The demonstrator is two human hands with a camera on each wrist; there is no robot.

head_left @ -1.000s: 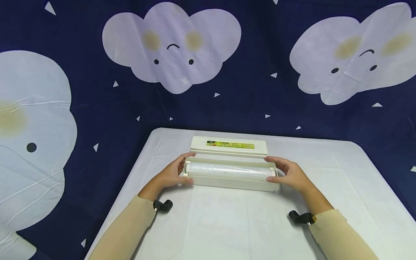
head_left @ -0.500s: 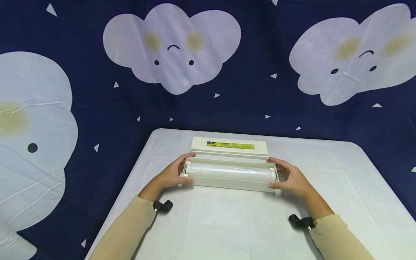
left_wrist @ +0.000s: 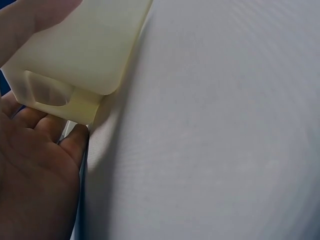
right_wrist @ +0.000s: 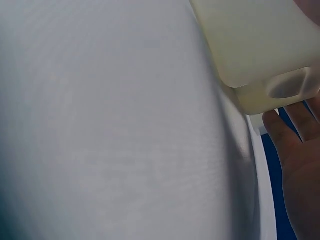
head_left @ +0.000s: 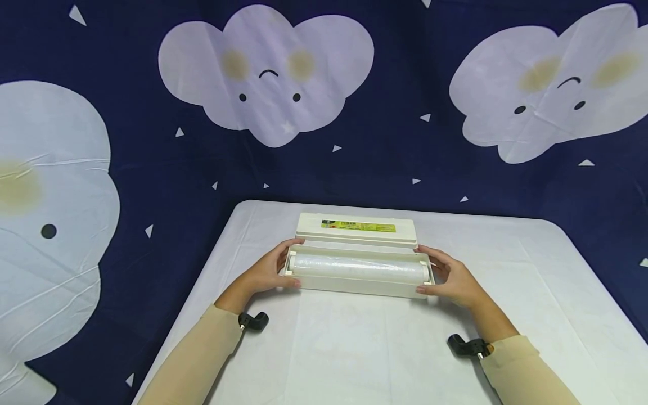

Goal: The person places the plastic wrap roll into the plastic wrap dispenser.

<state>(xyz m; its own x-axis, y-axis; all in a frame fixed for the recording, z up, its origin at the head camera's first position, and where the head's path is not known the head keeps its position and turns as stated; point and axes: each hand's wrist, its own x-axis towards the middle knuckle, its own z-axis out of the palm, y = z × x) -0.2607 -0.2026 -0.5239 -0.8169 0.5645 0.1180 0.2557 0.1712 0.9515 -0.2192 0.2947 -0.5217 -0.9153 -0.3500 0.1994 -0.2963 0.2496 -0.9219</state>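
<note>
On the desk [head_left: 339, 354], a roll [head_left: 359, 268] in a box [head_left: 359, 286]
Left grip [head_left: 265, 271] and right grip [head_left: 454, 277] clasp its ends (far side: lid [head_left: 356, 230]).

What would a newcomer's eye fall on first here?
Probably the dark blue backdrop with big pale cloud shapes, rising behind the white-covered table. Next, the long, open cream plastic box on the table, a shiny whitish cylindrical roll inside it, gripped at its ends by the left hand and right hand. Just beyond lies a long cream piece with a yellow-green label.
</note>
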